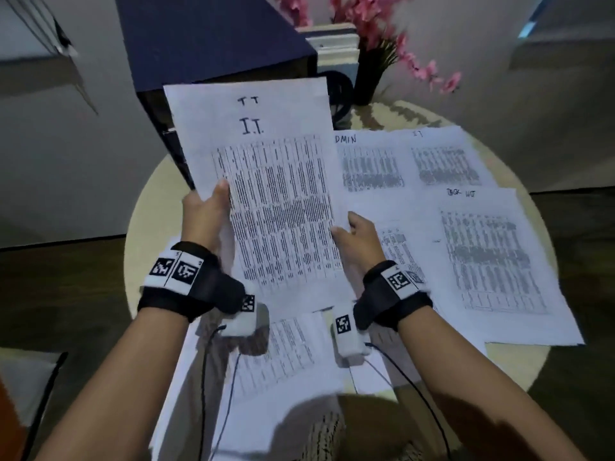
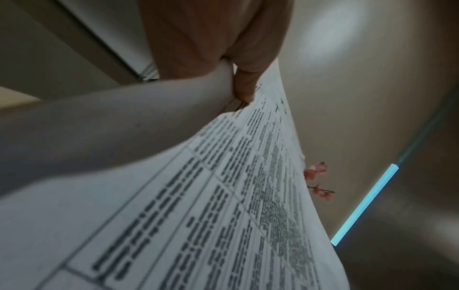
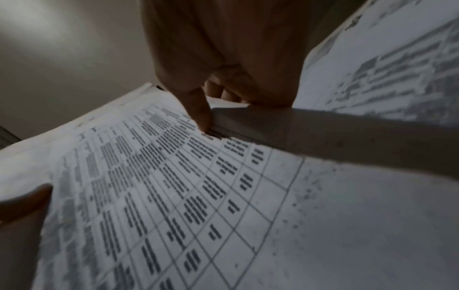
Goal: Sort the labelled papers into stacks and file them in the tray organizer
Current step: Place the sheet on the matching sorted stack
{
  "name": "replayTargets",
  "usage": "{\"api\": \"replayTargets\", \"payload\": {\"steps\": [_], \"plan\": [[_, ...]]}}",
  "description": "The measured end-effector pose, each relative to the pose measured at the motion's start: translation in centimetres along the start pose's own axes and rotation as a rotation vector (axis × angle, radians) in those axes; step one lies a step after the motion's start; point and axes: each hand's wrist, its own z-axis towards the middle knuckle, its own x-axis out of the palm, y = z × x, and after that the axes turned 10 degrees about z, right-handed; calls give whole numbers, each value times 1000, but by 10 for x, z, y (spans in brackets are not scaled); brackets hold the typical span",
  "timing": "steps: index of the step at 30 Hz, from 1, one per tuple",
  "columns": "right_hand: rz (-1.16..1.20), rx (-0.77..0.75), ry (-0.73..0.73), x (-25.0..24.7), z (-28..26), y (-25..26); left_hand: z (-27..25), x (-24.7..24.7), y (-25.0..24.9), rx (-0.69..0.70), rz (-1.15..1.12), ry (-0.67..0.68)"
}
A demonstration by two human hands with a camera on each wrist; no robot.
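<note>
Round pale table (image 1: 519,367), dim room, grey walls, dark floor beyond the rim. At the far edge: dark blue box (image 1: 213,41), likely the tray organizer though its trays cannot be made out; beside it some white books or folders (image 1: 336,44) and a dark vase of pink flowers (image 1: 376,31). Spread flat over the right half of the table: printed sheets (image 1: 482,247), one headed "ADMIN" partly hidden, one headed "IT", one nearer with an unreadable heading. More sheets (image 1: 286,354) lying under the wrists, hanging a little past the near rim. Bare tabletop only along the left edge and the near right; open air above the middle.

Held up over the centre, clear of the table, tilted back toward the box: small stack of papers (image 1: 263,181) marked "I.T." on the top page, with a second heading peeking just above it. Left hand (image 1: 206,211) gripping the left edge, thumb pressed on the front, fingers curled behind; seen from the left wrist, thumb (image 2: 244,86) pinching several layered sheets (image 2: 223,206). Right hand (image 1: 357,241) clasping the lower right edge, thumb on the printed face, fingers tucked under; same pinch from the right wrist, thumb (image 3: 198,109) on the page (image 3: 149,186). Both forearms raised, wrists banded in black straps.
</note>
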Motion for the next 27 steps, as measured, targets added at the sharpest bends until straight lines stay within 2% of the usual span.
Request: {"api": "replayTargets", "payload": {"steps": [3, 7, 11, 14, 18, 23, 27], "plan": [[-7, -88, -116, -37, 24, 19, 12, 45, -21, 71, -53, 84], [-20, -190, -343, -102, 63, 54, 9, 116, -22, 145, 237, 359], [-119, -308, -486, -171, 105, 93, -8, 186, -15, 237, 544, 528], [-104, -358, -490, -215, 137, 119, -16, 237, -15, 278, 678, 646], [-92, -371, -495, -260, 182, 139, -9, 306, -22, 348, 910, 736], [-132, -346, -471, -293, 228, 138, 1, 378, -29, 503, 1250, 808], [-119, -313, -438, -308, 256, 121, 2, 414, -21, 558, 1355, 878]]}}
